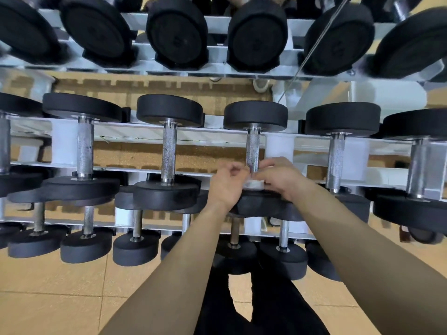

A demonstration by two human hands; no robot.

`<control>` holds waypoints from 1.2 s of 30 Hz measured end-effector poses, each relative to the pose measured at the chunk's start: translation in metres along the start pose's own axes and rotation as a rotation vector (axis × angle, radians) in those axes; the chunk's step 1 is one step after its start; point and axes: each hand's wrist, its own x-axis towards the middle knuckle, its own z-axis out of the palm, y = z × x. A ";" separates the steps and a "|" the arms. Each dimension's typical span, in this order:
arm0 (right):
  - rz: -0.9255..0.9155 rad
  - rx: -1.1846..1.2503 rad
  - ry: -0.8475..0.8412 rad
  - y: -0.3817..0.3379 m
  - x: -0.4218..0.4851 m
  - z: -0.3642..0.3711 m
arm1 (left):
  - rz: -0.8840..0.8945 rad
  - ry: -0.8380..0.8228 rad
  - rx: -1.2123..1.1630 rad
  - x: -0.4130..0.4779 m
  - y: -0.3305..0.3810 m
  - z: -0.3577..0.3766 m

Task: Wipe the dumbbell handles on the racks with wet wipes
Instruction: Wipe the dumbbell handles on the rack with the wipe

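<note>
Pinching a white wipe (254, 184) with both hands at the near end of a knurled steel handle (252, 151), on a dumbbell lying front to back in the middle tier of a white rack (145, 134). Left hand (227, 182): fingers curled, thumb and fingertips closed on the wipe's left side. Right hand (278, 177): fingers curled over the wipe's right side, fingertips against the handle. Wipe bunched at the foot of the handle, just above the near black head (261, 204), mostly hidden by fingers; how far round it goes, cannot tell. Far head (255, 116) resting at the back rail, rest of the handle bare and bright. Same tier: more black dumbbells side by side, neighbour handles (169, 153) left and (336, 160) right, each well apart from the hands. Top tier: large dumbbells (177, 32) seen end-on, round black faces toward the camera, seated in black cradles. Bottom tier: smaller dumbbells (135, 250) with thinner handles, near heads overhanging the floor. Thin cable (312, 48) running diagonally across the top tier, right of centre. Floor (48, 286) of tan tiles with dark joints, visible through the rack gaps too. Black trousers (266, 310) below the forearms, standing close to the rack.
</note>
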 end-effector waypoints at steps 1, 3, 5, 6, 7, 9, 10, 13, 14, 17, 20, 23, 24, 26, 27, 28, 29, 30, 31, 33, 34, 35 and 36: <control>0.007 0.067 0.061 0.003 -0.005 -0.005 | 0.027 -0.007 0.052 -0.003 -0.001 -0.002; -0.020 0.270 0.097 0.004 -0.015 -0.015 | 0.091 0.029 0.091 -0.012 0.001 -0.006; -0.081 0.481 0.034 0.001 -0.029 -0.023 | 0.141 0.042 0.007 -0.020 0.009 -0.011; -0.102 0.576 -0.007 -0.001 -0.035 -0.027 | 0.156 0.028 -0.044 -0.024 0.015 -0.015; -0.102 0.652 -0.037 -0.002 -0.039 -0.031 | 0.173 0.007 -0.084 -0.029 0.022 -0.018; -0.077 0.647 -0.070 -0.003 -0.044 -0.036 | 0.230 -0.038 -0.132 -0.037 0.037 -0.025; -0.090 0.511 -0.054 -0.003 -0.046 -0.038 | 0.265 -0.073 -0.148 -0.041 0.045 -0.028; -0.331 -0.023 -0.051 -0.005 -0.056 -0.048 | 0.350 -0.218 -0.143 -0.053 0.070 -0.038; -0.417 -0.088 -0.124 -0.008 -0.061 -0.052 | 0.380 -0.271 -0.136 -0.056 0.076 -0.042; -0.501 -0.147 -0.373 -0.018 -0.072 -0.058 | 0.413 -0.369 -0.174 -0.059 0.089 -0.049; -0.543 0.028 -0.389 -0.021 -0.070 -0.057 | 0.390 -0.300 -0.184 -0.055 0.093 -0.053; -0.488 0.175 -0.298 -0.019 -0.063 -0.057 | 0.435 -0.140 0.042 -0.044 0.089 -0.050; -0.457 0.184 -0.286 -0.017 -0.061 -0.055 | 0.432 -0.104 0.130 -0.040 0.086 -0.047; -0.420 0.124 -0.238 -0.009 -0.053 -0.052 | 0.342 -0.039 0.324 -0.031 0.077 -0.038; -0.406 0.076 -0.212 -0.005 -0.048 -0.049 | 0.284 -0.001 0.397 -0.025 0.071 -0.034; -0.379 0.039 -0.187 -0.001 -0.043 -0.048 | 0.245 0.027 0.425 -0.020 0.065 -0.030; -0.347 0.015 -0.170 0.003 -0.038 -0.049 | 0.221 0.044 0.419 -0.014 0.059 -0.027; -0.307 0.010 -0.164 0.005 -0.034 -0.050 | 0.199 0.065 0.396 -0.010 0.055 -0.024; -0.267 0.022 -0.173 0.008 -0.028 -0.051 | 0.173 0.091 0.363 -0.004 0.051 -0.021; -0.204 0.051 -0.211 0.011 -0.016 -0.054 | 0.116 0.133 0.262 0.005 0.044 -0.014; -0.183 0.065 -0.224 0.011 -0.010 -0.054 | 0.096 0.156 0.209 0.010 0.041 -0.010; -0.168 0.091 -0.228 0.011 -0.002 -0.054 | 0.078 0.182 0.166 0.014 0.039 -0.007; -0.157 0.143 -0.226 0.011 0.005 -0.053 | 0.055 0.208 0.132 0.018 0.039 -0.004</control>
